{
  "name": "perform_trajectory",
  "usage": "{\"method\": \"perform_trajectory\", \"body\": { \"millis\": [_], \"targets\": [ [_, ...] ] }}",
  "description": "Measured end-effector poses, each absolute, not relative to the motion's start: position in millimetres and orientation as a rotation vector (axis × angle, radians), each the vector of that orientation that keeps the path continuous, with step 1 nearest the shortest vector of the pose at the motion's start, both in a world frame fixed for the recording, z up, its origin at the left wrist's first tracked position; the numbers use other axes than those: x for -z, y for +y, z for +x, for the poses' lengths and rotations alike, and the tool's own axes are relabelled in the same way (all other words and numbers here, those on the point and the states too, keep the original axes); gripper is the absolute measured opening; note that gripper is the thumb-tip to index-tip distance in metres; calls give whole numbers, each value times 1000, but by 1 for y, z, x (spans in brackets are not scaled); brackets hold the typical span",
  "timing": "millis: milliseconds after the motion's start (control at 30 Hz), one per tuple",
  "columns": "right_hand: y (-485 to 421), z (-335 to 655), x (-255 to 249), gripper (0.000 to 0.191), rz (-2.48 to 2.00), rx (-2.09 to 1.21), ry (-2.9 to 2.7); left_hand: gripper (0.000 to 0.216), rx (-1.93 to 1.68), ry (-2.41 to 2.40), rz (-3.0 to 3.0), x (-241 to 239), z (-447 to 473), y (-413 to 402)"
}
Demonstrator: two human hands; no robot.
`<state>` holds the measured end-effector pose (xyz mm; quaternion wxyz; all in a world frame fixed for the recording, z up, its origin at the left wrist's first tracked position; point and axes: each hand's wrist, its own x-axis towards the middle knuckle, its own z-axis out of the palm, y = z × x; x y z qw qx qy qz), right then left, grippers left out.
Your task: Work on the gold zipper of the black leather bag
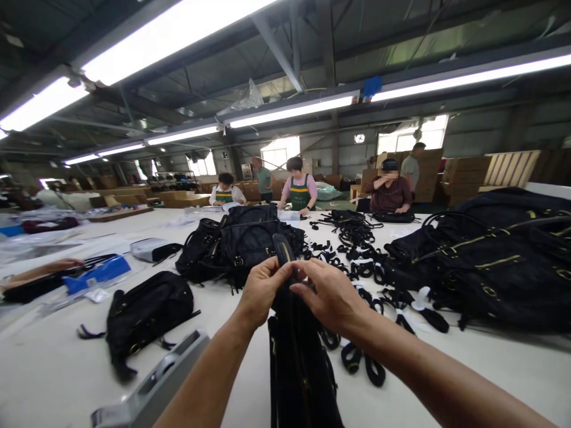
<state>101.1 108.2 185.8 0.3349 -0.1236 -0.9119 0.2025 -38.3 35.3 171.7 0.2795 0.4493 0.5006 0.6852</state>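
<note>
I hold a black bag (300,368) upright in front of me over the white table (53,368). My left hand (263,288) pinches its top edge from the left. My right hand (332,294) grips the same top edge from the right, fingers curled toward the left hand. A black strap (282,248) with a gold zip line rises from the bag just above my fingers. Behind it lies a pile of black handbags (243,241).
A small black bag (145,312) lies at the left, a grey tape dispenser (154,386) near the front edge. Rolled black straps (361,261) cover the middle. A heap of black bags (495,255) fills the right. Another person's hand (53,266) rests far left; several workers stand at the far end.
</note>
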Motion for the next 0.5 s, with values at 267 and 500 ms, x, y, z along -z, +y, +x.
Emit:
{"method": "perform_trajectory", "body": {
  "millis": [267,500],
  "targets": [
    [98,100,-192,26,-581,-731,-2341,38,-1869,1426,1192,-167,-33,30],
    [110,111,-219,19,-592,-1178,-2510,50,-1854,1606,1307,-176,-17,24]
  ]
}}
